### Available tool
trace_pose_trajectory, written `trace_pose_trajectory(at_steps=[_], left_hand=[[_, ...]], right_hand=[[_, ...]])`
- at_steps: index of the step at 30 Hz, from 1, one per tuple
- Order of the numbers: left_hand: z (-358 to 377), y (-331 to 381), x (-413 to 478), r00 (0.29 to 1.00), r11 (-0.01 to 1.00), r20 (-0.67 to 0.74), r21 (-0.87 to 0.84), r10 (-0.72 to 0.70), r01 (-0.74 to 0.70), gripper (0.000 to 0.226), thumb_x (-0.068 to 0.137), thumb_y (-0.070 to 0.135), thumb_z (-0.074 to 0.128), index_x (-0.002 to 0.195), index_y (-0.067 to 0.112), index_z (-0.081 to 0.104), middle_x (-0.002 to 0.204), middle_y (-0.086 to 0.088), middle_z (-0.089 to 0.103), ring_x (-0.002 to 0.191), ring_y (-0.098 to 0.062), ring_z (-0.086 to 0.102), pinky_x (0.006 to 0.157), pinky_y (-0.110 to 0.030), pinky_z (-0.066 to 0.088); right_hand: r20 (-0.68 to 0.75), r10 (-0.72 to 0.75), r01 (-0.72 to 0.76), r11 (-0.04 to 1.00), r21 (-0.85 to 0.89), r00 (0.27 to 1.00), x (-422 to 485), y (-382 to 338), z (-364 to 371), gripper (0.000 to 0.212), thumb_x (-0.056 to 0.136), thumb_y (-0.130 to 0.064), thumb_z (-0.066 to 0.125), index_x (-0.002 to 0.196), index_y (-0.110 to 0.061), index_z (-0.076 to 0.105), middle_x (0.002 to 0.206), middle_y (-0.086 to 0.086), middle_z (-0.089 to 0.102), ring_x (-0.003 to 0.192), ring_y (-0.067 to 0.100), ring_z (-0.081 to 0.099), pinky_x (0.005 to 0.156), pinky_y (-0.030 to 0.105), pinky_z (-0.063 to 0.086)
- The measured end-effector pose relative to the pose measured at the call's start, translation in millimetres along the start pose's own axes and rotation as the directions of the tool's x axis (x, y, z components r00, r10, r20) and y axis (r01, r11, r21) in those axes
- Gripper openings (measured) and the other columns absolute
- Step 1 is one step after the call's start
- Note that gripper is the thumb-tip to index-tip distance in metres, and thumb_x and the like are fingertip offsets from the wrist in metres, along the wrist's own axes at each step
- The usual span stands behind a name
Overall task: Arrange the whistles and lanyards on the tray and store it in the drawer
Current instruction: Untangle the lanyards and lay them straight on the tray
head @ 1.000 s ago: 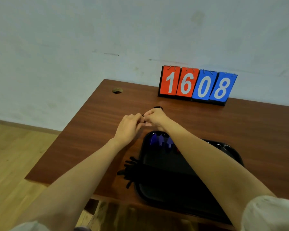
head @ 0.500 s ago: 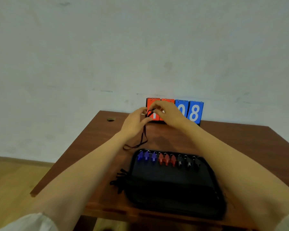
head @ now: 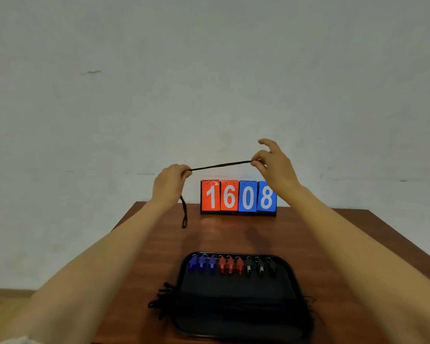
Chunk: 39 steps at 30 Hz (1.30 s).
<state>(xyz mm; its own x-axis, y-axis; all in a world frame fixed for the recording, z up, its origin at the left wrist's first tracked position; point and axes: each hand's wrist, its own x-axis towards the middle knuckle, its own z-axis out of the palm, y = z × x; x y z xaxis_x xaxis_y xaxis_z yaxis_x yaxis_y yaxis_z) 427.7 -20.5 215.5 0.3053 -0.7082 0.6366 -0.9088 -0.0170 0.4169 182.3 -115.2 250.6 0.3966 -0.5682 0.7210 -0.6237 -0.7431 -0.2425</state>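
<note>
Lanyard [head: 221,165], a black cord, stretched taut in the air between two raised hands above a wooden table [head: 333,244]. The left hand [head: 170,184] grips one end in a curled fist, a loose tail hanging below. The right hand [head: 274,165] pinches the other end, its outer fingers lifted. Nearer, a black tray [head: 236,326] holds nine whistles [head: 231,265] in a row: blue, red, black. More black cords [head: 162,301] stick out at its left edge. A scoreboard [head: 238,197] reads 1608.
</note>
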Motion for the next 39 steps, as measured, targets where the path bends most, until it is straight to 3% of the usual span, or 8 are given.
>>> trace_pose_trajectory(at_steps=[4,8,17,21,25,29,34,39], left_hand=[[-4.0,-2.9,-5.3,1.0,0.995,-0.013,0.095,-0.001,0.002,0.028,0.099,0.024,0.043,0.112,0.012,0.066,0.104,-0.008,0.066,0.095,-0.026,0.061,0.073,-0.032,0.043],[-3.7,-13.2,-13.4,0.998,0.988,0.022,0.147,-0.052,0.048,0.03,0.101,0.02,0.038,0.114,0.011,0.064,0.103,-0.009,0.063,0.093,-0.028,0.06,0.07,-0.032,0.041],[8.0,-27.7,-39.6,0.981,0.969,0.158,0.234,-0.111,0.072,0.049,0.087,-0.009,0.039,0.128,0.012,0.054,0.119,-0.007,0.058,0.103,-0.027,0.058,0.073,-0.033,0.043],[15.0,-32.2,-51.4,0.976,0.967,0.159,0.23,-0.151,0.112,0.03,0.096,0.007,0.04,0.118,0.013,0.061,0.115,-0.007,0.063,0.103,-0.029,0.058,0.08,-0.038,0.046],[22.6,-35.4,-66.8,0.975,0.966,0.157,0.233,-0.155,0.116,0.027,0.097,0.029,0.047,0.097,0.01,0.065,0.095,-0.008,0.069,0.077,-0.027,0.059,0.065,-0.033,0.044],[33.3,-42.2,-83.1,0.966,0.971,0.202,0.209,-0.16,0.117,0.028,0.096,0.031,0.05,0.098,0.01,0.068,0.098,-0.008,0.069,0.085,-0.027,0.062,0.065,-0.033,0.044],[49.7,-50.3,-109.5,0.948,0.957,0.277,0.279,-0.159,0.079,0.031,0.1,0.02,0.04,0.117,0.013,0.065,0.118,-0.01,0.062,0.106,-0.03,0.058,0.087,-0.041,0.044],[61.5,-65.1,-148.9,0.897,0.954,0.338,0.193,-0.283,0.229,0.018,0.096,0.031,0.049,0.099,0.019,0.061,0.095,-0.003,0.07,0.087,-0.026,0.064,0.085,-0.039,0.047]], right_hand=[[0.016,0.066,-0.064,0.995,-0.076,0.998,-11.6,6.4,-7.4,0.023,0.098,-0.028,0.048,0.107,-0.013,0.062,0.101,0.005,0.066,0.087,0.022,0.062,0.071,0.03,0.046],[0.043,0.161,-0.159,0.987,-0.038,0.986,-23.9,18.7,-12.6,0.025,0.097,-0.029,0.05,0.107,-0.012,0.065,0.094,0.008,0.069,0.078,0.019,0.058,0.07,0.031,0.047],[0.098,0.297,-0.302,0.952,0.044,0.95,-58.6,50.1,-10.2,0.028,0.099,-0.013,0.045,0.118,-0.004,0.063,0.11,0.015,0.069,0.102,0.028,0.064,0.089,0.036,0.049],[0.136,0.38,-0.383,0.924,-0.008,0.915,-78.2,65.2,-7.3,0.016,0.096,-0.017,0.051,0.101,-0.007,0.063,0.092,0.01,0.071,0.084,0.027,0.065,0.074,0.039,0.052],[0.167,0.364,-0.336,0.926,-0.173,0.916,-99.1,71.6,-5.4,0.02,0.097,-0.021,0.05,0.098,-0.004,0.06,0.086,0.012,0.066,0.073,0.027,0.055,0.06,0.032,0.039],[0.208,0.356,-0.312,0.925,-0.215,0.911,-124.7,79.4,-1.0,0.021,0.097,-0.021,0.051,0.092,-0.003,0.058,0.084,0.013,0.066,0.074,0.029,0.059,0.06,0.035,0.041],[0.285,0.403,-0.325,0.902,-0.285,0.87,-158.5,86.4,8.6,0.019,0.097,-0.022,0.051,0.099,-0.005,0.06,0.092,0.011,0.067,0.074,0.024,0.054,0.061,0.03,0.038],[0.39,0.473,-0.372,0.876,-0.308,0.79,-196.0,96.2,19.8,0.019,0.098,-0.016,0.045,0.106,-0.012,0.061,0.105,0.009,0.068,0.091,0.03,0.062,0.071,0.036,0.047]])
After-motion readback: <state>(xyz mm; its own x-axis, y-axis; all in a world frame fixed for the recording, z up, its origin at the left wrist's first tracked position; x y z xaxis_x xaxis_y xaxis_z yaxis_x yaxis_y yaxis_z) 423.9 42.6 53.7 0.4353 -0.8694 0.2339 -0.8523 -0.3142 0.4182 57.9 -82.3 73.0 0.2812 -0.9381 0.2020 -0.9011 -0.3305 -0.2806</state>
